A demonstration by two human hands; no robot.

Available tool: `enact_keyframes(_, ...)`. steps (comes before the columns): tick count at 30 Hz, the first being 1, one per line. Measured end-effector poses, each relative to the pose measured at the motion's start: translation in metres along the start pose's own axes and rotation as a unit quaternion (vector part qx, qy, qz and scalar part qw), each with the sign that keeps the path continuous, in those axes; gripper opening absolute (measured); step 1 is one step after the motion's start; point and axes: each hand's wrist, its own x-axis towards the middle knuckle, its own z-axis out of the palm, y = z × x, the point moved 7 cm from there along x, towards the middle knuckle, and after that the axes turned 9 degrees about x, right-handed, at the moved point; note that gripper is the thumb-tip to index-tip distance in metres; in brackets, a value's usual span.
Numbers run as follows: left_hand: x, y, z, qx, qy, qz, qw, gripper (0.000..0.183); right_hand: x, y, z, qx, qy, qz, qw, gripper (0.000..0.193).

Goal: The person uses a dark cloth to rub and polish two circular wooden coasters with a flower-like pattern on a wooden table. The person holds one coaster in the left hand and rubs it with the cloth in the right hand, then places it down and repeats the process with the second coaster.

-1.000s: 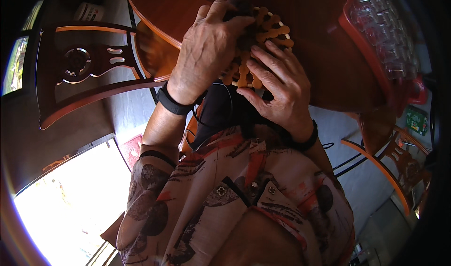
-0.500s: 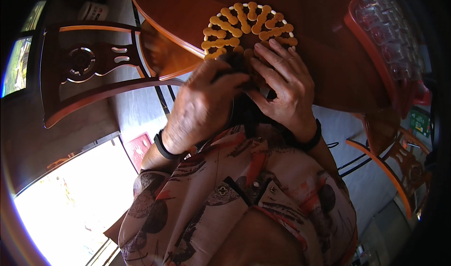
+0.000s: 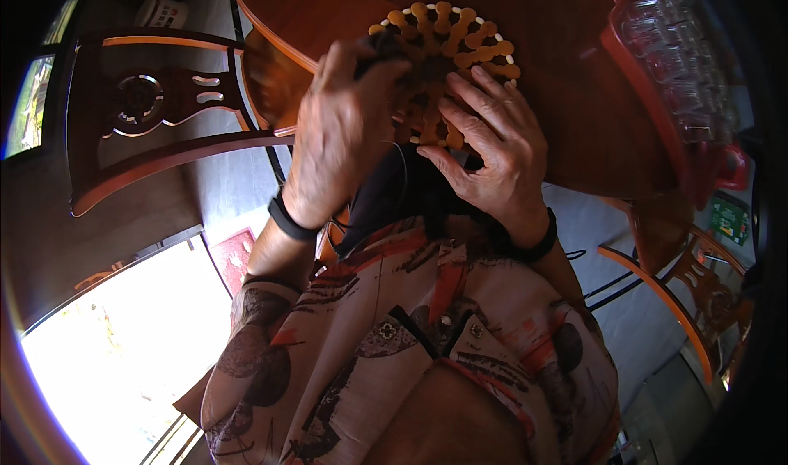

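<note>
A round trivet (image 3: 454, 32) of yellow-brown wooden pieces, with white beads around its rim, lies at the near edge of the dark wooden table. My left hand (image 3: 341, 128), a little blurred, is closed around a dark, soft-looking cloth (image 3: 384, 48) above the trivet's left part, covering some of its pieces. My right hand (image 3: 497, 145) rests on the trivet's right side. Its fingers are stretched out over the wooden pieces, and the thumb reaches to the near rim. Both wrists wear black bands.
On the right side of the table (image 3: 566, 71) a red tray (image 3: 648, 96) carries several clear glasses. A carved wooden chair (image 3: 148, 141) stands to the left, and another chair (image 3: 677, 293) at the lower right. Bright light comes from an opening at the lower left.
My left hand has moved up and to the left with the dark cloth, uncovering the trivet's near part. My right thumb has shifted toward the near rim; the other right fingers have hardly moved.
</note>
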Motion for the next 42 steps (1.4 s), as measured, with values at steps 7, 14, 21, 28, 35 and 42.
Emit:
enact_keyframes(7,-0.035,0.033,-0.009,-0.110,-0.112,-0.008,0.987,0.034,0.002,-0.002,-0.002,-0.024,-0.033,0.012,0.999,0.064)
enact_keyframes(14,0.004,0.006,-0.005,-0.017,-0.020,0.002,1.000,0.028,0.003,-0.005,-0.006,0.011,0.007,-0.003,1.000,0.068)
enact_keyframes(21,0.034,-0.020,0.002,-0.003,0.011,0.001,1.000,0.026,0.002,-0.004,-0.005,-0.046,0.027,0.004,0.999,0.035)
enact_keyframes(28,0.002,0.041,0.002,0.011,-0.027,0.040,0.999,0.030,0.004,0.000,-0.010,-0.010,0.041,0.033,0.999,0.030)
enact_keyframes(35,-0.017,0.029,-0.001,-0.095,-0.031,-0.004,0.995,0.032,-0.001,-0.002,-0.011,-0.009,0.055,0.034,0.998,0.048)
enact_keyframes(42,0.014,-0.002,-0.005,0.055,-0.055,0.054,0.995,0.031,0.005,0.000,-0.015,-0.061,0.047,0.023,0.997,0.046)
